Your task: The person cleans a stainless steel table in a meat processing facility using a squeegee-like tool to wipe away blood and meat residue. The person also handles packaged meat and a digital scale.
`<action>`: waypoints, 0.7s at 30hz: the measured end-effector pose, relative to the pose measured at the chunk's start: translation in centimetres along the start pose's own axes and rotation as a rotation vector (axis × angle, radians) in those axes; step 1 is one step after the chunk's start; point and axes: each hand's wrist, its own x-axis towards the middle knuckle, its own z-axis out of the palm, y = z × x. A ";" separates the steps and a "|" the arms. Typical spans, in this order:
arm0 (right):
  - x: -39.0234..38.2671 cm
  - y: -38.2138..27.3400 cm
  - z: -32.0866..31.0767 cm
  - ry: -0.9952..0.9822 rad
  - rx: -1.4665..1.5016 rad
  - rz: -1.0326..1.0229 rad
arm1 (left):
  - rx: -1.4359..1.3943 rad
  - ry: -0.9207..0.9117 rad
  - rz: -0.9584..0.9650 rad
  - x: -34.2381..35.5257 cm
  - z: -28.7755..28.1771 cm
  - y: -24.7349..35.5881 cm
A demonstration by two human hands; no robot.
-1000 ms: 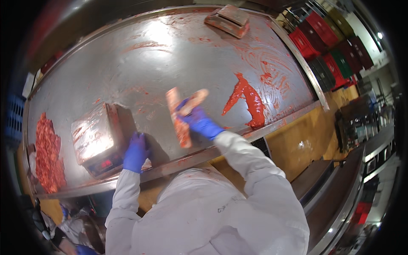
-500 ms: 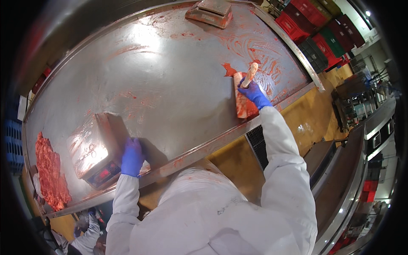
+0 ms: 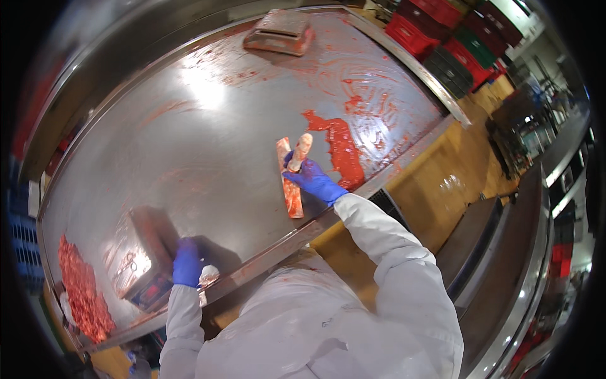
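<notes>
**At the near table edge: meat strip in right hand, scale under left**

Nearest your chest, your left hand in a blue glove [image 3: 187,262] rests on the corner of the small steel-topped weighing scale [image 3: 144,252], fingers curled over its edge; whether they truly grip it you cannot tell from this view. A pale scrap sits just beside that hand at the table lip.

Further out, your right hand in a blue glove [image 3: 314,180] is closed around the upper part of the long red strip of raw meat with a pale bony end [image 3: 291,183]. The strip lies on the table, its lower end pointing toward you and close to the near edge.

Handling, judged: soft, limp and wet, so likely slippery in a glove; light enough for one hand. The pale hard end looks the surest place to hold; the red flesh would sag and slide.

Surface: wide stainless steel table [image 3: 189,126], smeared red, probably slick. A heap of red minced meat [image 3: 82,294] sits at the far left edge; a red smear of meat [image 3: 341,148] lies just right of the strip. A second flat scale [image 3: 281,31] stands at the far side.

Room: stacked red and green plastic crates [image 3: 461,44] beyond the table; yellowish floor to the right.
</notes>
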 end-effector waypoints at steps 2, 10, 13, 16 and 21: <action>-0.4 -0.4 -2.4 -0.083 0.097 0.004 | 0.115 0.092 0.069 0.1 0.8 0.6; 2.3 -0.4 -9.8 -0.029 -0.293 -0.320 | 0.242 0.259 0.046 3.5 7.3 -2.2; 5.3 0.6 -17.5 0.227 -0.044 -0.236 | -0.277 0.181 -0.333 2.9 4.2 4.7; 8.0 1.1 -27.6 0.603 0.145 -0.145 | -0.188 0.112 -0.456 3.1 4.1 10.5; 10.4 5.3 -46.9 0.985 0.533 -0.113 | 0.019 -0.077 -0.471 3.4 2.2 21.3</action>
